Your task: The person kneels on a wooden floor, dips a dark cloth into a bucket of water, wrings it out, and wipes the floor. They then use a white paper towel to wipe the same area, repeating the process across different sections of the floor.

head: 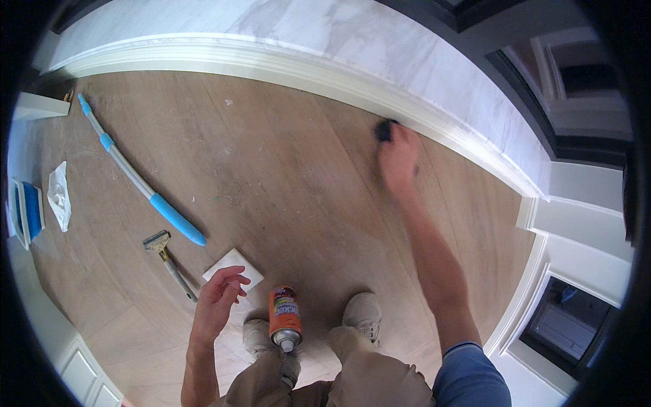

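Observation:
My right hand (401, 160) is stretched out to the floor beside the white baseboard (325, 60), its fingers closed on a small dark object (384, 130) that is blurred. Bent fingers, apart and holding nothing, show on my left hand (224, 292), which is over a white square pad (235, 269). An orange spray can (286, 318) with a silver top stands between my shoes, to the right of my left hand. Left of the pad lies a scraper (170, 264) with a wide head and grey handle. A grey pole with blue grips (135, 173) lies beyond it.
A crumpled white wipe or packet (60, 197) and a blue-and-white item (28, 211) are at the far left. Small debris (229, 151) dots the wood-look floor (285, 203). A marble ledge (356, 30) runs above the baseboard; white panelling (574, 224) bounds the right.

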A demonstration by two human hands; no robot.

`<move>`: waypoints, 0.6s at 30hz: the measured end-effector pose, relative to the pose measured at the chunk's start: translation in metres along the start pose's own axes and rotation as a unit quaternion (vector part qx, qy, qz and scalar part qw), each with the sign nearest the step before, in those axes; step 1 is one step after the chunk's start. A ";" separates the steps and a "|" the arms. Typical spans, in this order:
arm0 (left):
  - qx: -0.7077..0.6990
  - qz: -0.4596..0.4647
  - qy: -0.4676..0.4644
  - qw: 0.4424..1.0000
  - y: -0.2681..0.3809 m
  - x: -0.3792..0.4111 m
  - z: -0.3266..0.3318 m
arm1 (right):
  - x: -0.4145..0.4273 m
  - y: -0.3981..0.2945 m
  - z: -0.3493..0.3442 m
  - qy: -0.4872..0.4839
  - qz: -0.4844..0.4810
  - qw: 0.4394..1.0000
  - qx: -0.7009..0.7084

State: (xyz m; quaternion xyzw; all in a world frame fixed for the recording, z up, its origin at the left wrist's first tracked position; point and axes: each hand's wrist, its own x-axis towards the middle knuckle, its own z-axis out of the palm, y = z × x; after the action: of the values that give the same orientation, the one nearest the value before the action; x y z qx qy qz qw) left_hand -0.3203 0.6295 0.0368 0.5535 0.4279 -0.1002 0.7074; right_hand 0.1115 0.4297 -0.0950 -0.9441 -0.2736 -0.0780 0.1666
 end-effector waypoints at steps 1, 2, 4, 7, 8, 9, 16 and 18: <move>-0.004 0.000 -0.002 1.000 0.000 -0.001 0.000 | 0.007 -0.037 0.014 -0.004 -0.007 1.000 0.008; -0.003 0.001 -0.007 1.000 -0.001 -0.002 -0.001 | 0.012 -0.072 0.028 -0.009 -0.030 0.999 0.019; -0.003 0.018 -0.017 1.000 -0.002 -0.002 -0.002 | 0.032 -0.138 0.051 0.023 -0.077 0.994 0.074; -0.018 0.035 -0.009 0.999 0.003 -0.009 0.000 | 0.060 -0.208 0.077 -0.109 -0.136 0.962 0.211; -0.022 0.038 0.002 0.999 0.003 -0.013 -0.002 | 0.067 -0.229 0.073 -0.181 -0.152 0.940 0.245; -0.028 0.045 0.008 0.999 0.005 -0.018 -0.003 | 0.070 -0.244 0.070 -0.253 -0.168 0.913 0.274; -0.038 0.056 0.045 0.997 -0.003 -0.039 -0.024 | 0.010 -0.206 -0.011 -0.219 0.015 0.875 0.432; -0.046 0.045 0.043 0.997 -0.013 -0.038 -0.029 | -0.006 -0.170 -0.028 -0.242 0.102 0.864 0.431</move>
State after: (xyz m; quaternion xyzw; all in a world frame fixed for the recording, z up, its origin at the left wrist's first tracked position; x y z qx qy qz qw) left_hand -0.3661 0.6375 0.0549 0.5432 0.4370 -0.0247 0.7165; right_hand 0.0127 0.5521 -0.0238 -0.7904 -0.2134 0.2956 0.4923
